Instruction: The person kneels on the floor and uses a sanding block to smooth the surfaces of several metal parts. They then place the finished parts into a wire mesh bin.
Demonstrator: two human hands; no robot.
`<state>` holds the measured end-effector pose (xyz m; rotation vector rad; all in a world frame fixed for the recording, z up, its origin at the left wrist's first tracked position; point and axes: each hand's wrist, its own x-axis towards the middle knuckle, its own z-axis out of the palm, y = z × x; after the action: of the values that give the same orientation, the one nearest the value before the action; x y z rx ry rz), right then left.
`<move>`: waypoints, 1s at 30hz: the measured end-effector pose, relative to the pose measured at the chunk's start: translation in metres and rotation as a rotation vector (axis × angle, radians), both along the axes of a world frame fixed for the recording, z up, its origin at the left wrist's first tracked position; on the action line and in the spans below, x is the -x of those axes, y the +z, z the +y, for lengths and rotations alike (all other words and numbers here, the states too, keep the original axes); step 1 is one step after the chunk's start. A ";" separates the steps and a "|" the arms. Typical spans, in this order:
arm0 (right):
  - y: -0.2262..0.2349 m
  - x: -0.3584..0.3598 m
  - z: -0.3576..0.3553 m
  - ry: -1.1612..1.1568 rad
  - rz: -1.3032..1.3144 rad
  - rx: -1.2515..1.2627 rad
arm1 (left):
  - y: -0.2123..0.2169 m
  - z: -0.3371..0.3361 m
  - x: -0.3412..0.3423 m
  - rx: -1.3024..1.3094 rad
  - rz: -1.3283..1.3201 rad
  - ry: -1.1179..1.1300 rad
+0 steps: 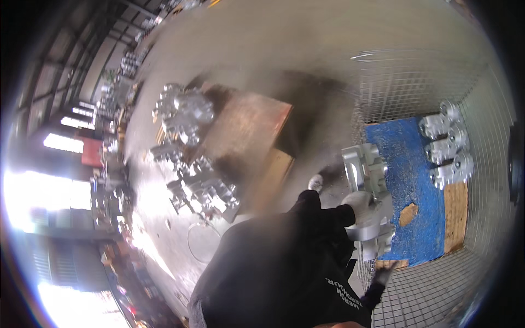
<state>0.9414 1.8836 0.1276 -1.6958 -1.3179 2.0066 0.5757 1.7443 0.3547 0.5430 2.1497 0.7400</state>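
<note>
My left hand, in a pale glove, is closed on a silvery metal casting with rounded, machined surfaces. The casting is over the near side of a wire mesh crate, and more silvery metal shows just beyond my hand; I cannot tell whether it is the same piece. My right hand is below the casting's lower end, beside the mesh, its fingers stretched out and somewhat blurred. No contact with the casting shows there. Several similar castings stand in a row on the crate's far right side.
A worn blue sheet with a torn hole lies over brown board in the crate. To the left are a brown-topped block or table and groups of castings on the floor. A wire loop lies nearby.
</note>
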 end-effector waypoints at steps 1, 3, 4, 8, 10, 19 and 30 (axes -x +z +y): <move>-0.015 0.032 -0.020 -0.224 0.518 0.514 | -0.004 -0.022 0.016 0.046 0.016 0.006; -0.044 0.097 -0.046 -0.030 0.829 1.084 | -0.021 -0.069 0.054 0.058 -0.055 0.134; -0.051 0.126 -0.063 0.330 0.683 0.432 | -0.031 -0.096 0.074 0.070 -0.125 0.214; -0.053 0.270 -0.139 0.384 0.249 0.401 | -0.077 -0.224 0.156 0.069 -0.003 0.393; -0.047 0.341 -0.184 0.412 0.189 0.653 | -0.097 -0.293 0.185 0.158 0.113 0.434; -0.042 0.529 -0.466 0.568 0.000 1.012 | -0.112 -0.573 0.352 0.748 0.320 0.148; -0.135 0.531 -0.364 0.728 0.039 0.373 | -0.185 -0.774 0.335 0.371 0.277 0.916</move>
<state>0.4101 1.5196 -0.0072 -1.4008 -1.8248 2.8113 0.2408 0.9708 0.1699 -0.6229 2.7012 0.7129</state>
